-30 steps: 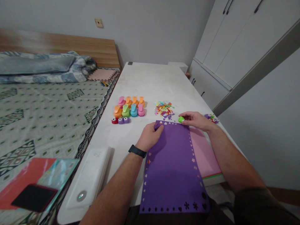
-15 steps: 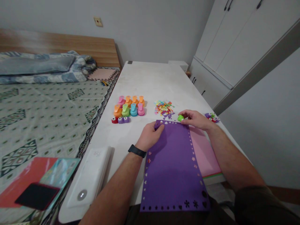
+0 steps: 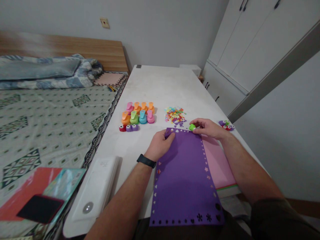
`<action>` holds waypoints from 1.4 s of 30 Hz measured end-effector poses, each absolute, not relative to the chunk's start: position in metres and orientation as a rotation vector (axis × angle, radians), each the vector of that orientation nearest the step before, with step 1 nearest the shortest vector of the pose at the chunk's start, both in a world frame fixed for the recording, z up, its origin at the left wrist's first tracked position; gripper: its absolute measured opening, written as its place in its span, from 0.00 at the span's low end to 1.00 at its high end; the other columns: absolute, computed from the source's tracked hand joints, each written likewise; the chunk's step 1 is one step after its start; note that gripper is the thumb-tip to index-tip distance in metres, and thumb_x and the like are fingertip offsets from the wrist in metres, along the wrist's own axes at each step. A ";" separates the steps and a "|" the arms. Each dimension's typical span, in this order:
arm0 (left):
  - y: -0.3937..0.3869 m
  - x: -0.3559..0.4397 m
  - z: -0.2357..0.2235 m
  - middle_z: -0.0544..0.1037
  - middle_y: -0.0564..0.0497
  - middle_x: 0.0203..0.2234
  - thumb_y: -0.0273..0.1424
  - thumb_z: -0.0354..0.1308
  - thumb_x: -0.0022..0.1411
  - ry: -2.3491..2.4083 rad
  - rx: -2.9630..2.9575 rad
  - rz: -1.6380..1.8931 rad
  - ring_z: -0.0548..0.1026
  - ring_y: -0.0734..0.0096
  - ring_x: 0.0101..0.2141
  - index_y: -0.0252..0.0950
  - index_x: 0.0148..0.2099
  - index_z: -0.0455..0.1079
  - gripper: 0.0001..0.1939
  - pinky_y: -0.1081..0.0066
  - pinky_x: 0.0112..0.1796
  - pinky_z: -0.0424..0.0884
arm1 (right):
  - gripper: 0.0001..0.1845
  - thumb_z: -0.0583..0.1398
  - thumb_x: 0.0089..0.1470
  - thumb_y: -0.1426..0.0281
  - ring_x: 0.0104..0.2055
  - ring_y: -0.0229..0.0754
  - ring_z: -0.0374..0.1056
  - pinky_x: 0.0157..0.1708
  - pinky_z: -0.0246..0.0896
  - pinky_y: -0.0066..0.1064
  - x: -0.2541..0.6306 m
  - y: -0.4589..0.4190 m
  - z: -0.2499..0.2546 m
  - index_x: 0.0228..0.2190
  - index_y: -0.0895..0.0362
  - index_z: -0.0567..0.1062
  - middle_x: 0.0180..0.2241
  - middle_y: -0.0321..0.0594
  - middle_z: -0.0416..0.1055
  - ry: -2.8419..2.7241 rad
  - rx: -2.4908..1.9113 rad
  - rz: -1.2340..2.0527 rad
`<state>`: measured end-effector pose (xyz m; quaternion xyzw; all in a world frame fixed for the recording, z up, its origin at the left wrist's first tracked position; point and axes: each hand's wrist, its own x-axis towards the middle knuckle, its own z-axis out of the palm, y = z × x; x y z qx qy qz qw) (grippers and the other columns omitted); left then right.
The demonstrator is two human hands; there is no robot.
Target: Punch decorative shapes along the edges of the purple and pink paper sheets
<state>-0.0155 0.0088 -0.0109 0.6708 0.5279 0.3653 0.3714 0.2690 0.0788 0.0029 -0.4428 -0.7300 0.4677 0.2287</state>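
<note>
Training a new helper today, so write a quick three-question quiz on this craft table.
1. Which hand holds the small green punch: the left hand or the right hand?
2. True or false: the purple sheet lies over the pink sheet.
3. Fill in the blank: the black wristband is on the ____ wrist.

Key: 1. right hand; 2. true; 3. left.

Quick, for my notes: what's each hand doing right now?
Left hand: closed, holding the purple paper.
Right hand: closed, holding a green paper punch.
</note>
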 end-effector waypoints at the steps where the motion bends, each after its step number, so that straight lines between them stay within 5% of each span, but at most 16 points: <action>1: 0.009 -0.016 -0.011 0.72 0.53 0.25 0.42 0.52 0.67 1.356 1.717 0.936 0.67 0.70 0.27 0.35 0.32 0.69 0.17 0.71 0.28 0.57 | 0.24 0.68 0.51 0.62 0.45 0.46 0.70 0.48 0.66 0.41 0.269 0.078 0.003 0.50 0.51 0.76 0.45 0.43 0.75 -2.000 -1.218 1.293; 42: 0.007 -0.015 -0.004 0.75 0.52 0.26 0.43 0.55 0.64 1.313 1.635 0.970 0.67 0.69 0.28 0.35 0.32 0.72 0.17 0.72 0.29 0.60 | 0.24 0.70 0.48 0.65 0.40 0.42 0.69 0.42 0.64 0.36 0.260 0.075 0.005 0.48 0.53 0.77 0.40 0.40 0.75 -2.017 -1.211 1.458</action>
